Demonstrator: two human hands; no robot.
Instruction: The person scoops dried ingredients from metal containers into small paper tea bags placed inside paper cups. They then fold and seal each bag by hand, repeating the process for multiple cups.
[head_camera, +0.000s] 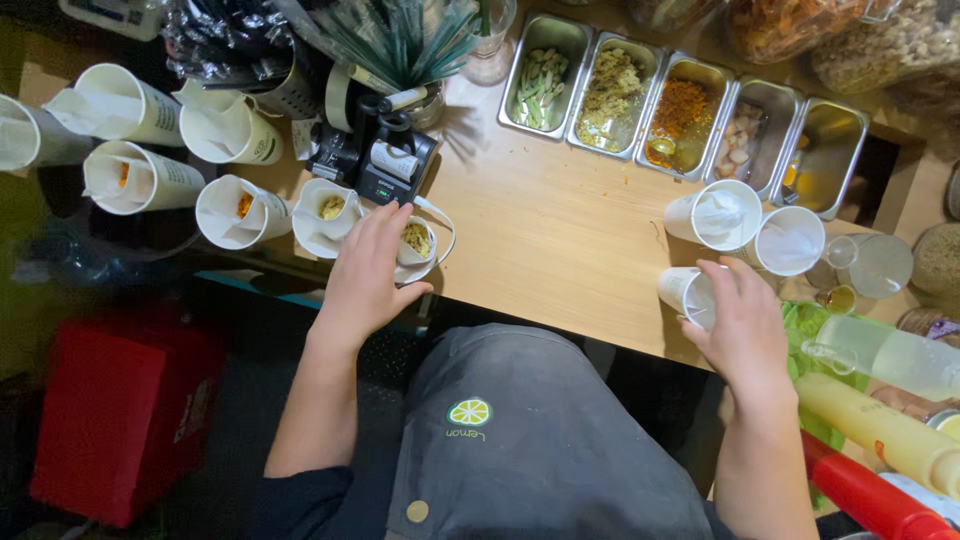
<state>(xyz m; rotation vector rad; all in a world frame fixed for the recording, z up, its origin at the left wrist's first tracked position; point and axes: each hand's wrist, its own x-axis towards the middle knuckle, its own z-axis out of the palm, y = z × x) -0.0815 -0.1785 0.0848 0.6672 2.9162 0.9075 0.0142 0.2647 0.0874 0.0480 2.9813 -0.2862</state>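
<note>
1. Pale wood is being shown as the counter, with a person in a grey apron seen from above at its near edge.
2. A white paper cup lined with paper and holding crumbly filling is being covered and gripped by the left hand, fingers spread over its rim, at the counter's left end.
3. A second filled cup is being kept just beside it, next to a small black scale.
4. An empty lined cup is being held on its side by the right hand, fingers curled around it, at the right edge of the counter.
5. Two more lined cups are being kept just behind it, touching each other.
6. Five steel trays of toppings are being lined up along the far side.
7. More cups are being stored on their sides at the far left.
8. Squeeze bottles are being kept at the right.
</note>
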